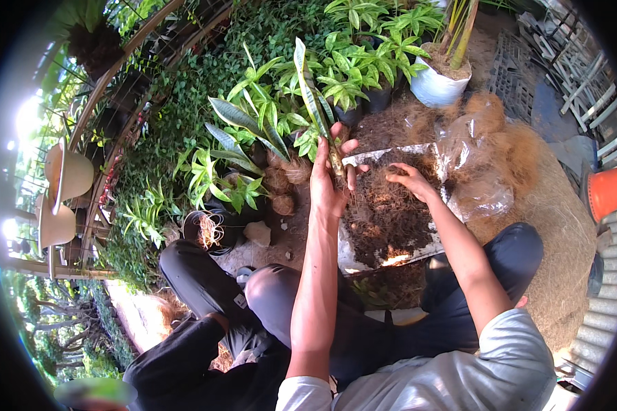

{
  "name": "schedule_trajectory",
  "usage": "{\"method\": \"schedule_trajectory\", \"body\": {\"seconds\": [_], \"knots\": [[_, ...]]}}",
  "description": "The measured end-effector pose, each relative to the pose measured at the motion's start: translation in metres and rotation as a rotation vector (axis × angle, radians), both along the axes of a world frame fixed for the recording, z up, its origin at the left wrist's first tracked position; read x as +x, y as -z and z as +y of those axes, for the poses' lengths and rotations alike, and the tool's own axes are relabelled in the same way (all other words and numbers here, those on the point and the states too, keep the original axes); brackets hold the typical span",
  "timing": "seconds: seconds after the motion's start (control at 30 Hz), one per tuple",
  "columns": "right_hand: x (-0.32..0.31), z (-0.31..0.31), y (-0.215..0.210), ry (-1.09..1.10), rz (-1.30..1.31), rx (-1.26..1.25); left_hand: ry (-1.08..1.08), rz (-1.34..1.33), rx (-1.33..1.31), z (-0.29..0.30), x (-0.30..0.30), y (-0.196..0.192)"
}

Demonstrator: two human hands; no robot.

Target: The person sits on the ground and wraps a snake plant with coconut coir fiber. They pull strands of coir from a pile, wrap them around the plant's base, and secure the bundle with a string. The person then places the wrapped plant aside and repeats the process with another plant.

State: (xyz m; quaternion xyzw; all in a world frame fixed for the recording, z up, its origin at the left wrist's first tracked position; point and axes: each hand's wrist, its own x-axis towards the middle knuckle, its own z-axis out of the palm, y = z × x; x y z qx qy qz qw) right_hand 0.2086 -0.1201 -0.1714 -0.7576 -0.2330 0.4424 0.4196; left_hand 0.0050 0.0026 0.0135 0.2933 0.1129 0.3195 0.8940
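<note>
My left hand [330,179] grips a snake plant [311,92] near its base, holding it nearly upright with the long, pale-edged green leaves pointing up and away. Its lower end and roots show beside the fingers, above a heap of dark soil [384,219]. The soil lies on a white sheet or tray [346,258] in front of my crossed legs. Over the right part of the soil hovers my right hand [416,182], fingers loosely bent and apart, with nothing visible in them.
Clear plastic with brown fibre [483,154] lies right of the soil. Beyond stand a white pot [440,83] and leafy plants [353,79]. Fibre-wrapped balls [283,204], a stone [257,233] and a dark pot with strands [209,229] sit left. Another person's dark-clad leg [175,356] is beside me; an orange pot [605,193] stands far right.
</note>
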Motion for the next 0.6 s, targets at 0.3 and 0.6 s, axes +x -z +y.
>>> {"method": "schedule_trajectory", "body": {"seconds": [0.3,0.6], "knots": [[0.003,-0.068,0.096,0.216,-0.448,-0.136,0.056,0.085,0.0,-0.006,0.015,0.02],[-0.021,-0.062,0.072,0.141,-0.429,-0.335,0.065,0.094,-0.015,-0.009,0.01,0.025]]}}
